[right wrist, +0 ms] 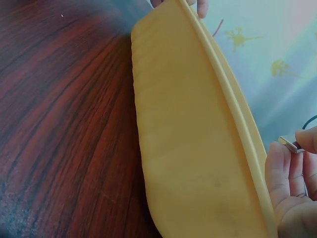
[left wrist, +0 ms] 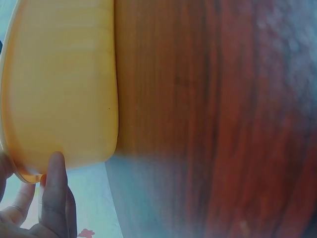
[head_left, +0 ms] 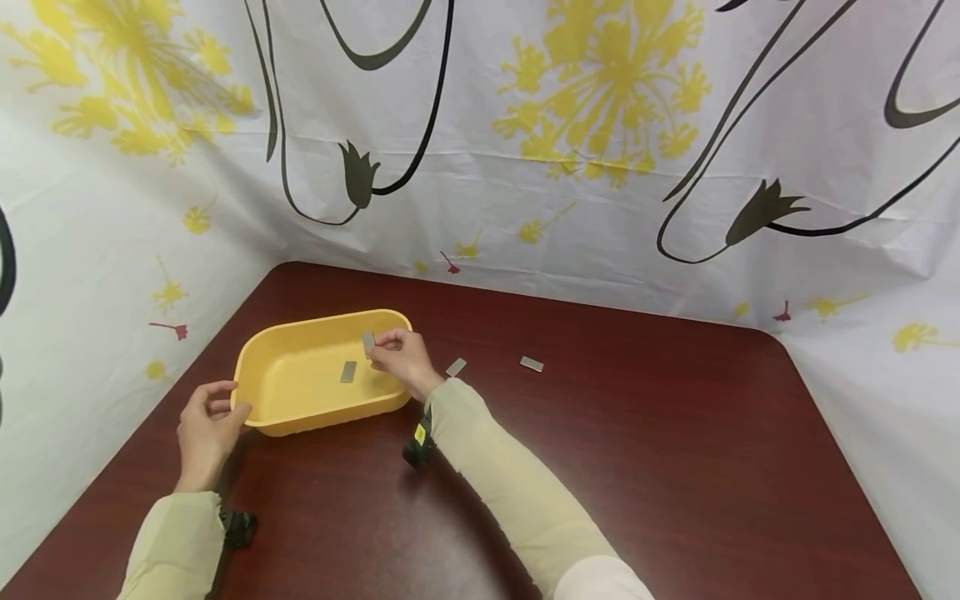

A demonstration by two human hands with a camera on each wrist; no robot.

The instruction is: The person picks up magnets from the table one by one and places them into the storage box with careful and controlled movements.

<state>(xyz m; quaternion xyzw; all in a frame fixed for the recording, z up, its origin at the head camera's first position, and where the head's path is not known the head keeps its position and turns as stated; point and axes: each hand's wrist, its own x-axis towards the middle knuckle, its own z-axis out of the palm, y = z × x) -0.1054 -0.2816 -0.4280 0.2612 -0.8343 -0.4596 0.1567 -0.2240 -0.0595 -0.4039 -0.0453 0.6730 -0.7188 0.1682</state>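
A yellow plastic tub (head_left: 300,383) stands on the left part of the table. My left hand (head_left: 208,429) pinches its left end at the rim, with the thumb and fingers on it in the left wrist view too. Over the tub's right side, my right hand (head_left: 403,358) pinches a small flat silver-grey rectangular piece (head_left: 368,343) between thumb and fingers. That piece (right wrist: 288,144) looks metallic in the right wrist view, held beyond the tub's rim. A similar piece (head_left: 348,372) lies on the tub's floor.
Two more grey pieces lie on the dark red wooden table (head_left: 637,450): one piece (head_left: 456,367) close by the right wrist, another piece (head_left: 532,364) farther right. A white cloth (head_left: 480,150) with flower prints hangs behind the table and along its sides.
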